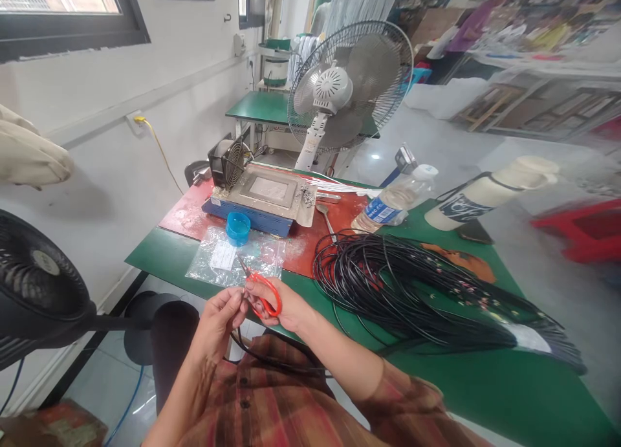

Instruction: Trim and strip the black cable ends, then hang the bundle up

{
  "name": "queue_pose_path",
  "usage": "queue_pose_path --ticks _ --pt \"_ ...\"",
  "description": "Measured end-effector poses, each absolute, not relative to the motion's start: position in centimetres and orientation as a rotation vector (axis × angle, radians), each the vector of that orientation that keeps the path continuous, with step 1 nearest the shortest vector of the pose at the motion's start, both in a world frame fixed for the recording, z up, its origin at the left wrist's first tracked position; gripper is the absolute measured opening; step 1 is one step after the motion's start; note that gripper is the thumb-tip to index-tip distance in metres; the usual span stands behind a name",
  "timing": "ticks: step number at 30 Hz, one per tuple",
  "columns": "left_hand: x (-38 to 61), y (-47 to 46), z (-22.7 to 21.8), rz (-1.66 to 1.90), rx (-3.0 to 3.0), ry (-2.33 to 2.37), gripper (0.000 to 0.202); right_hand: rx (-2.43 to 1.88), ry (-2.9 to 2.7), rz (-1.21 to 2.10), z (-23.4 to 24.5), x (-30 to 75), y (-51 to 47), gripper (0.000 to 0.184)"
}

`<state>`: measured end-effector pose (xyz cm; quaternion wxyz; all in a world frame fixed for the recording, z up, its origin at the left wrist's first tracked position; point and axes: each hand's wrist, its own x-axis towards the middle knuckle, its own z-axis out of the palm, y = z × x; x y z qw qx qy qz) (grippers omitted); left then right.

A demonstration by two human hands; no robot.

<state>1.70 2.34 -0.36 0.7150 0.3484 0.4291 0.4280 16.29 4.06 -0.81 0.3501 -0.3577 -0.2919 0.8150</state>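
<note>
My right hand (277, 303) is closed on a pair of scissors (274, 299) with red loop handles; the dark blades point up and away over the table's front edge. Close beside it, my left hand (225, 311) pinches a black cable (241, 341), whose length hangs down across my lap. The fingertips of both hands nearly meet, and the cable's end is too small to make out. Just beyond the hands a clear plastic bag (204, 264) with a white label lies on the table, with a blue round container (238, 228) on it.
A large bundle of black cables (388, 285) covers the table's right side. Behind are a blue heating device (257, 204) with a small fan (227, 162), a spoon (328, 218), a plastic bottle (383, 207) and a white flask (478, 198). Large fans stand behind and at left (39, 279).
</note>
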Motion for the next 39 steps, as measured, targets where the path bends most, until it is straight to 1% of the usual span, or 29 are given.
queue_pose_path --ticks 5,16,21,28,34,39 --pt "1.4 2.3 -0.8 0.946 0.817 0.906 0.017 -0.9 -0.692 2.143 -1.1 16.1 3.8 0.043" --pt "1.7 2.2 -0.9 0.989 0.785 0.909 0.016 -0.872 -0.719 2.037 -0.7 15.8 3.4 0.045" --pt "1.8 2.1 -1.1 1.011 0.739 0.917 0.014 -0.905 -0.73 2.009 -0.9 15.6 3.3 0.042" --pt "2.4 1.9 -1.5 1.057 0.662 0.921 0.015 -0.884 -0.693 1.881 -1.8 15.0 2.5 0.038" --pt "2.4 1.9 -1.8 1.091 0.697 0.917 0.01 -0.886 -0.67 1.894 -1.5 15.0 2.5 0.04" --pt "2.1 1.8 -1.2 1.019 0.779 0.94 0.014 -0.919 -0.736 1.988 -0.8 15.8 3.3 0.046"
